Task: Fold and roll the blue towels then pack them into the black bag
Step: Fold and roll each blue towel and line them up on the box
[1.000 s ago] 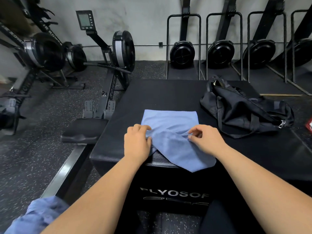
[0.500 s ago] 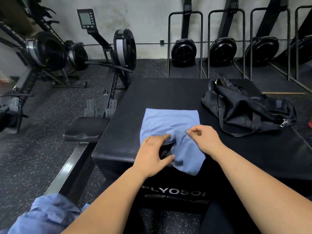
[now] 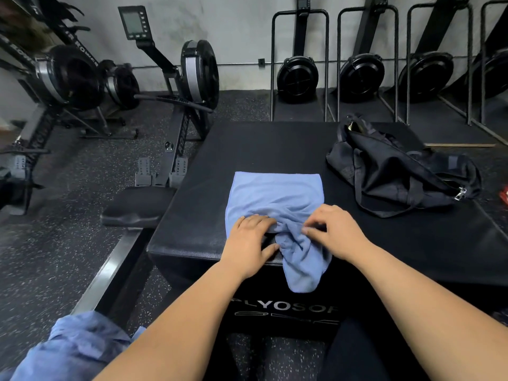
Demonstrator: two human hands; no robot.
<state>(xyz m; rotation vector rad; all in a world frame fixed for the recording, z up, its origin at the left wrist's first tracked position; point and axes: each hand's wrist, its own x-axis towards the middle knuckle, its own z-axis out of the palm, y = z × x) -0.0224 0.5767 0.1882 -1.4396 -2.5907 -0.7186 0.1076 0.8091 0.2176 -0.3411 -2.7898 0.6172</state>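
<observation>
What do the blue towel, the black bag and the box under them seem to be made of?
Blue towel: soft matte cloth, possibly microfibre; it bunches and drapes over the edge. Black bag: thin synthetic fabric, maybe nylon; slumped creases, faint sheen, metal zip pull. Plyo box: padded, vinyl-like matte cover; fine grain, rounded edges.

The blue rectangular cloth towel (image 3: 277, 192) is soft and matt, with a fine nap and no shine. It is smooth where it lies flat and creased where it is bunched. The black padded box worktop (image 3: 275, 144) has a vinyl-like skin — finely grained, with a dull sheen near its front edge. The black slouched fabric bag (image 3: 393, 171) is thin woven cloth, matt, with a small bright metal zip pull (image 3: 460, 193). The dark rubber floor (image 3: 82, 243) looks rough and pale-flecked — the brushed metal rail (image 3: 110, 272) on it gleams.
</observation>
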